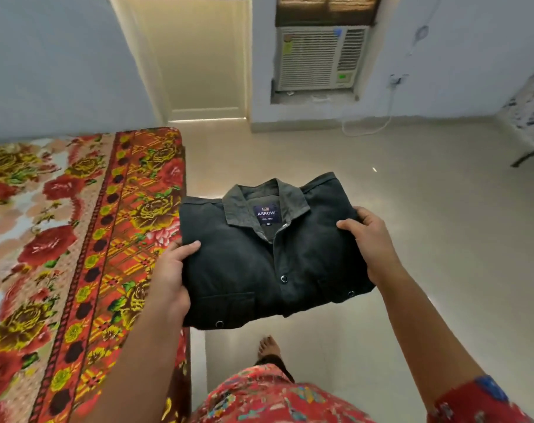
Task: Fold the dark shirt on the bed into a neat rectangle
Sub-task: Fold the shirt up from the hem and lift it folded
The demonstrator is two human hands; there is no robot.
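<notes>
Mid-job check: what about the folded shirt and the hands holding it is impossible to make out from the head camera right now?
- Underside of the dark shirt: faces away, so the sleeve tucks and back folds are hidden.
- Fingers of the left hand and right hand: only the thumbs lie on top; the rest are under the cloth.
- Collar label: small print under the brand is too small to read.
- Bed: cut off by the left edge.

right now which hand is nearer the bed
Left. The left hand grips the folded dark shirt's left edge, right above the bed's patterned border. The right hand holds the opposite edge, out over the floor.
</notes>
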